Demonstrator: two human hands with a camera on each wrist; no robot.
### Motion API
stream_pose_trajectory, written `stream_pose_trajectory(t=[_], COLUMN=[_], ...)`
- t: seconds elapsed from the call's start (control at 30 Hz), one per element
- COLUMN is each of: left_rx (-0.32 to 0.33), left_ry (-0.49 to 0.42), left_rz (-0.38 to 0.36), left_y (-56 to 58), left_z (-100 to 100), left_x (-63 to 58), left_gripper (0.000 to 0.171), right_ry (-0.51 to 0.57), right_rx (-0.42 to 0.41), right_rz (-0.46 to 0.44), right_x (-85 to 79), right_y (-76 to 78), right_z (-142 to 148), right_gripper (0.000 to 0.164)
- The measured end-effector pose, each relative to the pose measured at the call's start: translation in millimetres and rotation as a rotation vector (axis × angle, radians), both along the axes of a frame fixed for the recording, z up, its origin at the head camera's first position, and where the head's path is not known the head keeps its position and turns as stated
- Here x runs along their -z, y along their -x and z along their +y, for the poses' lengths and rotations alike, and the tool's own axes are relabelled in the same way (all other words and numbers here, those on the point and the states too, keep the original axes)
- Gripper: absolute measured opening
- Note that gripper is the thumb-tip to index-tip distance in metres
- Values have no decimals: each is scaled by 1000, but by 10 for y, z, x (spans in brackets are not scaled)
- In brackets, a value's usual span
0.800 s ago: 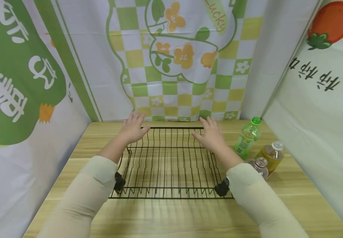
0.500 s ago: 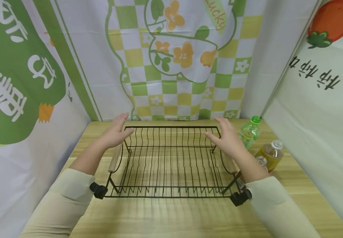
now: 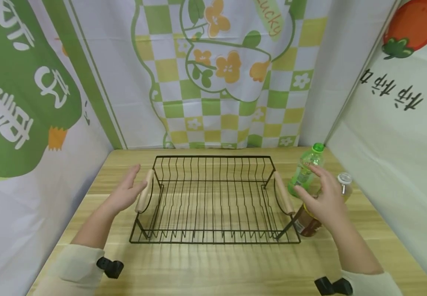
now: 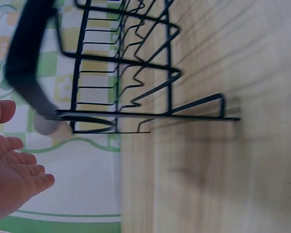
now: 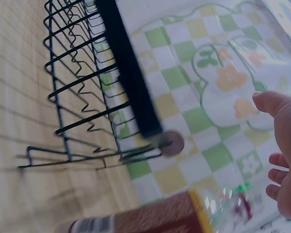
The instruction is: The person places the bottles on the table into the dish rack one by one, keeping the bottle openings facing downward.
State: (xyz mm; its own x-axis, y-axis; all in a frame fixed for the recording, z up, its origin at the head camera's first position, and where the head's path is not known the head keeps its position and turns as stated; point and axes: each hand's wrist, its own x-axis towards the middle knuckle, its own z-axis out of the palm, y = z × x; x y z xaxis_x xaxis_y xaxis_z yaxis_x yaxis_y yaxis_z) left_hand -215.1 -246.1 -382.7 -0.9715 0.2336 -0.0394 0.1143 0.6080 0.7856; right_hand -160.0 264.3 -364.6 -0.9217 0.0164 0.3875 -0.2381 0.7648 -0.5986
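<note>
A black wire dish rack [image 3: 213, 205] with two wooden handles stands on the wood-grain table. Beside its left handle [image 3: 145, 191] hovers my left hand [image 3: 124, 195], fingers extended and holding nothing; the left wrist view shows that palm [image 4: 12, 174] apart from the rack. My right hand [image 3: 324, 201] is to the right of the rack, above the bottles, with its fingers spread. Under it is a bottle with a brown label [image 3: 306, 222], its top hidden by the hand. In the right wrist view, the same bottle [image 5: 150, 216] lies below the right hand [image 5: 286, 145], with a visible gap between.
A green bottle [image 3: 304, 172] stands behind the right hand. Partly covered by that hand, a white-capped bottle [image 3: 346, 185] stands at the right. Printed cloth [image 3: 213, 82] hangs behind the table [image 3: 206, 271] and along both sides.
Both hands have drawn back toward the person and apart from above the rack's far end. The left is now beside the left handle, the right above the bottles. The rack has stayed put.
</note>
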Motion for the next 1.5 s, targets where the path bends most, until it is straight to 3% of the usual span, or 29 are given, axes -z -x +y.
stream_pose_trajectory(t=[0.3, 0.5, 0.63, 0.93, 1.23, 1.5], left_rx=[-38, -56, -59, -125, -118, -121], left_ry=[-212, -298, -341, -348, -356, -370], left_rz=[-54, -119, -146, -194, -167, -167], left_y=[-35, -57, -54, -68, -67, -78], left_z=[51, 57, 94, 137, 118, 141], left_x=[311, 417, 447, 495, 530, 520], left_gripper=[76, 74, 70, 66, 65, 65], right_ry=[269, 324, 370, 383, 425, 442], right_rx=[166, 276, 289, 334, 330, 358], right_rz=[-3, -104, -115, -151, -195, -198], right_x=[323, 570, 734, 977, 1111, 1152], right_y=[-264, -344, -339, -322, -272, -227], right_z=[199, 230, 228, 238, 260, 236], right_gripper=[79, 92, 97, 103, 106, 95])
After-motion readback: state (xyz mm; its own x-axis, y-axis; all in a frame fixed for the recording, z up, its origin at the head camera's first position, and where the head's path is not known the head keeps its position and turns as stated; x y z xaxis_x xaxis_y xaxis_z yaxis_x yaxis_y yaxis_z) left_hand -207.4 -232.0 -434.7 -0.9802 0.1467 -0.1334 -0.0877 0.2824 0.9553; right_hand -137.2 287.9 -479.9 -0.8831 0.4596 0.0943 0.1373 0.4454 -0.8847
